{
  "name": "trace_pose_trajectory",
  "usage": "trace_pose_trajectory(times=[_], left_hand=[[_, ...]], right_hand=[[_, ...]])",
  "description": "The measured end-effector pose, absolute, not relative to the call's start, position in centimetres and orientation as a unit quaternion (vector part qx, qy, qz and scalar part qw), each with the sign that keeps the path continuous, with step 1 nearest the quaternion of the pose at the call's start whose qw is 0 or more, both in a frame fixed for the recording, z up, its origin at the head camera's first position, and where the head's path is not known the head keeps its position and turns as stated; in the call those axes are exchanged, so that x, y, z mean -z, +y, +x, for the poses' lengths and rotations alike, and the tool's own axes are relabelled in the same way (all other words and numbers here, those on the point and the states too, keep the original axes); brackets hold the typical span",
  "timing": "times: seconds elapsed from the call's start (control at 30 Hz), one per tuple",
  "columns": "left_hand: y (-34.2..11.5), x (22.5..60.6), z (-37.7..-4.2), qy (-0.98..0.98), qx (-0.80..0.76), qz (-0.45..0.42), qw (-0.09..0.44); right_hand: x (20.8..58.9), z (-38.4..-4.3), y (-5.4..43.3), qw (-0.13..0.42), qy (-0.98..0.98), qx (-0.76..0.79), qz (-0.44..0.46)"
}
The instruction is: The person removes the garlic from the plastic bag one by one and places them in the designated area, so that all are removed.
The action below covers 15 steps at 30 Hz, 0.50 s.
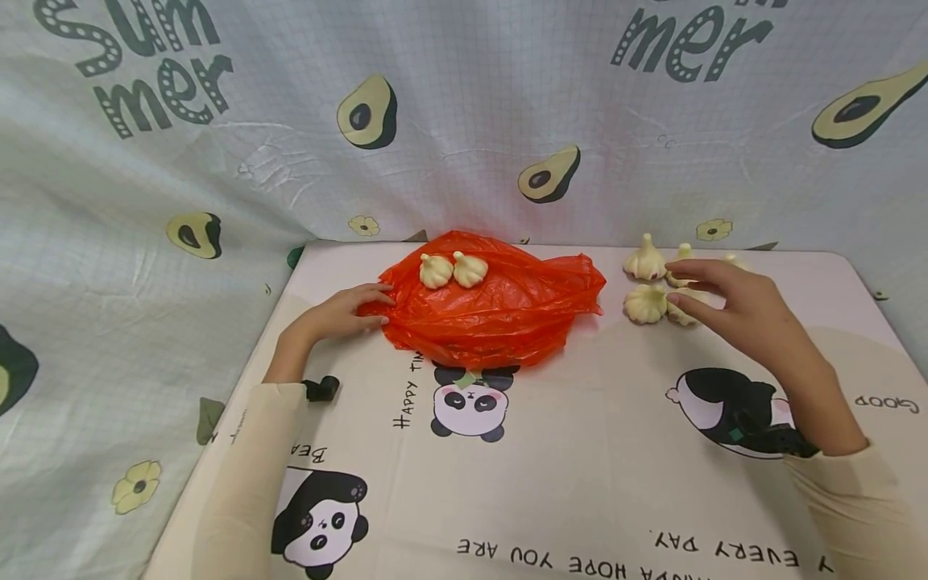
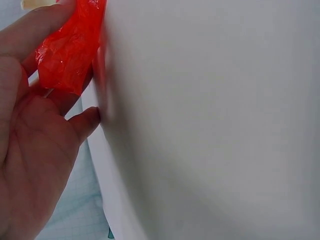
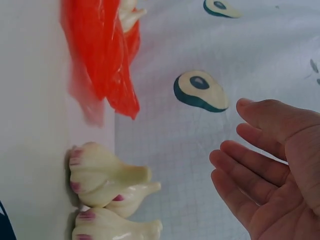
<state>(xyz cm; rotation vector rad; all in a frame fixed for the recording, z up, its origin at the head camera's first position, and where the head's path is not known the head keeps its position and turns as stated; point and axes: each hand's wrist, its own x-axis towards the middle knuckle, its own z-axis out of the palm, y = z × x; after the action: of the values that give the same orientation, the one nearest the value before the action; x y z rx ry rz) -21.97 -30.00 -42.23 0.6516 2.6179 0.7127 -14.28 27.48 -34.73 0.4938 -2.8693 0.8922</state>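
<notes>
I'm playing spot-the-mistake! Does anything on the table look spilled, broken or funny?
I can't see anything spilled or broken. One funny thing: the writing on the table cover, at the bottom of the head view, is upside down there. The red bag is crumpled, but thin bags often are.

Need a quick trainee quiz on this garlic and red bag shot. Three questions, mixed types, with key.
1. How many garlic bulbs rest on the red bag?
2. True or false: the left hand touches the red bag.
3. In the head view, the right hand is nearest to: A) the red bag; B) the loose bulbs to the right of the bag; C) the left hand.

Key: 1. Two. 2. True. 3. B.
</notes>
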Motion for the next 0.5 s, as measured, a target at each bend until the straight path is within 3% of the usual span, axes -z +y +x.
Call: trace_pose_trajectory(times=[0.5], left_hand=[[-29.9,42.3,-21.9,0.926,-0.250,0.221,0.174]], right_hand=[[34.6,-14.2,25.5,0.062,-0.923,-0.318,0.209]])
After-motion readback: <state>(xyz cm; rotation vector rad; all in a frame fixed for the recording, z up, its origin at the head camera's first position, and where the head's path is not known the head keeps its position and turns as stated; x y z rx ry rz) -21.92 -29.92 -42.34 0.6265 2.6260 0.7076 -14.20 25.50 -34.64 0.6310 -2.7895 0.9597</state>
